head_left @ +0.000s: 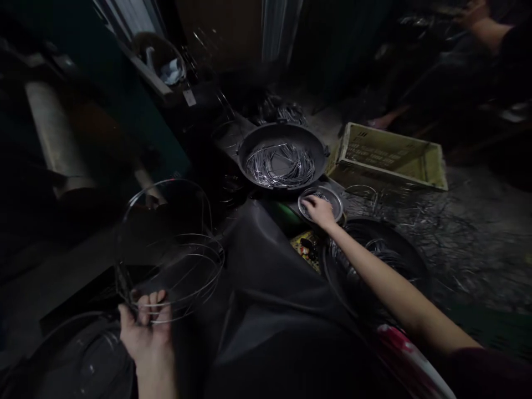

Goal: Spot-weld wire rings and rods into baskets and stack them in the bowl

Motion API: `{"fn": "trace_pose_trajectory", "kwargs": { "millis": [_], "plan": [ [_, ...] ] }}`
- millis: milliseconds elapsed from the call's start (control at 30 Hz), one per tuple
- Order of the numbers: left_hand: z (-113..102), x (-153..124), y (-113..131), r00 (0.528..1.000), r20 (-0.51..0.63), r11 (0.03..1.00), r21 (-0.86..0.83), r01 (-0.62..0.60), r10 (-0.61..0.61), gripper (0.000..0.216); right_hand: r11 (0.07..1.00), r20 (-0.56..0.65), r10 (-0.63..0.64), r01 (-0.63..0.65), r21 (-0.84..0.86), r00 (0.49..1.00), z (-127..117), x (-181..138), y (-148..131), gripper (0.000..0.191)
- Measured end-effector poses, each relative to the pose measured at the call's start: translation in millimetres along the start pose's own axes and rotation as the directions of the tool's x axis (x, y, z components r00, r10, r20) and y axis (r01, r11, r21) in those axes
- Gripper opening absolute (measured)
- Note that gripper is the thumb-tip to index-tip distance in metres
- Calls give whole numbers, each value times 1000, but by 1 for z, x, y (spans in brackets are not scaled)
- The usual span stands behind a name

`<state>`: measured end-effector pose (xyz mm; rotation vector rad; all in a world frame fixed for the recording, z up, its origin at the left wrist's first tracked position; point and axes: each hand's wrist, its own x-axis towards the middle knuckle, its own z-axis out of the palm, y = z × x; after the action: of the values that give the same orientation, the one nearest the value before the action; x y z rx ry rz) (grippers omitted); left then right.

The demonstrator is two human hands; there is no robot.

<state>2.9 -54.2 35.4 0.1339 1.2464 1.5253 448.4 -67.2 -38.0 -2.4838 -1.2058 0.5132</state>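
"From the head camera, where's the left hand [147,332]?"

"Down and well left of the black pan [282,128], clenched around a bundle of wire hoops [218,266]."

"And the right hand [320,210]?"

"Stretched out, its fingers on a small round metal dish [338,205] just beside the pan's front rim. Gripping or just resting, I can't tell."

"What's in the pan?"

"A tangle of cut wire lengths [280,165]. A yellow crate [390,155] sits right of it, and a co-worker's hand [471,14] shows farther off beyond."
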Motion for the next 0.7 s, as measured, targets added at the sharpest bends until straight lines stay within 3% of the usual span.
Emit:
{"fn": "trace_pose_trajectory", "kwargs": {
  "millis": [67, 133, 300, 433, 567, 700],
  "plan": [
    [13, 2, -5, 998, -5, 998, 22, -66, 67, 37, 983, 7, 136, -134, -128, 991, 1, 14, 46, 32],
    [26, 6, -13, 992, 15, 992, 28, -123, 123, 35, 972, 76, 172, -157, -175, 982, 5, 23, 66, 34],
    [54, 20, -29, 958, 42, 959, 4, -285, 284, 28, 963, 197, 160, -109, -247, 967, 12, 20, 59, 35],
    [63, 29, -35, 906, 45, 907, -28, -420, 421, 29, 947, 239, 161, -81, -312, 958, 13, 23, 63, 29],
    [63, 28, -37, 901, 26, 899, -80, -430, 433, 31, 940, 274, 199, -104, -326, 941, 10, 29, 64, 25],
    [60, 28, -37, 911, 7, 908, -83, -411, 413, 34, 946, 230, 236, -168, -278, 944, -5, 23, 51, 34]
  ]
}}
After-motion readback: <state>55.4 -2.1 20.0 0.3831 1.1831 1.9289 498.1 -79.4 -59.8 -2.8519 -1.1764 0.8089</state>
